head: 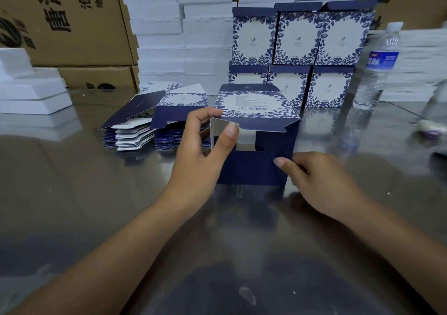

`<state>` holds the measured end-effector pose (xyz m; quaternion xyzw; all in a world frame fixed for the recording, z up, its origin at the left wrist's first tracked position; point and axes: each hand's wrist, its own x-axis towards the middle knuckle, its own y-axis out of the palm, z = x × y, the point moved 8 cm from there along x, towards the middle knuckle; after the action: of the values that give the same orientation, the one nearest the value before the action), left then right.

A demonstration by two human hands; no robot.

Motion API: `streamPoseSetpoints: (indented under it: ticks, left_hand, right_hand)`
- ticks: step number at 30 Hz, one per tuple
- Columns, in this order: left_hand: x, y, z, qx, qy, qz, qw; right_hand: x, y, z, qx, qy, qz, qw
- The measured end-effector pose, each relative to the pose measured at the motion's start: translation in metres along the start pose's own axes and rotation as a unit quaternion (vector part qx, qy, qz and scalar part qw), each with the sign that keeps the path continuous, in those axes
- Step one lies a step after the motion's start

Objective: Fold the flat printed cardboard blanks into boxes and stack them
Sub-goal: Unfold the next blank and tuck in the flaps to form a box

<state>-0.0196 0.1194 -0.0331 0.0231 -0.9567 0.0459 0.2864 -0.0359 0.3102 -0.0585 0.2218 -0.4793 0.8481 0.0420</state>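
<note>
- Left hand pinches the half-formed box at its left edge, thumb on the white inner flap, fingers over the printed top panel.
- Right hand grips the box's lower right corner, thumb on the dark blue flap, fingers curled behind.
- Box stands on the table between both hands, open end toward the camera, flaps partly closed with a gap in the middle.
- Risk: flaps go in the wrong order, so the tab jams or creases.
- Risk: too much thumb pressure dents the white flap or tears the fold.
- Risk: the tabletop looks slick, so a push may slide the box into the stacked boxes close behind and topple them.
- Risk: the left wrist drags the flat blanks nearby.
- Risk: a right arm sweep knocks over the water bottle.
</note>
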Motion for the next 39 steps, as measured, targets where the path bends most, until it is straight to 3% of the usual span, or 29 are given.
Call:
streamPoseSetpoints:
  ticks: [5, 12, 18, 28, 34, 37, 39]
  left_hand:
    - [0.000, 0.000, 0.001, -0.002, -0.002, 0.001, 1.000]
    - [0.002, -0.003, 0.004, -0.012, -0.016, -0.014, 1.000]
    - [0.006, -0.014, 0.004, -0.046, -0.034, -0.058, 0.997]
    - [0.008, -0.013, 0.003, -0.036, -0.030, -0.060, 0.997]
    - [0.006, -0.009, -0.002, -0.029, -0.017, -0.049, 0.998]
    - [0.005, -0.006, -0.005, -0.024, -0.007, -0.033, 0.999]
    - [0.004, -0.003, -0.006, -0.025, -0.002, -0.015, 1.000]
  right_hand:
    - [-0.002, 0.005, -0.002, -0.087, 0.003, 0.042, 0.995]
    - [-0.002, 0.005, -0.002, -0.057, -0.011, 0.029, 0.998]
    - [-0.006, 0.011, 0.011, -0.079, -0.082, 0.072, 0.991]
    - [-0.005, 0.010, 0.007, -0.099, -0.065, 0.054, 0.992]
    - [-0.002, 0.001, 0.005, -0.038, -0.032, 0.000, 0.999]
    - [-0.003, -0.010, 0.007, 0.058, -0.032, -0.087, 0.994]
    - [-0.007, -0.025, 0.018, 0.104, -0.079, -0.160, 0.978]
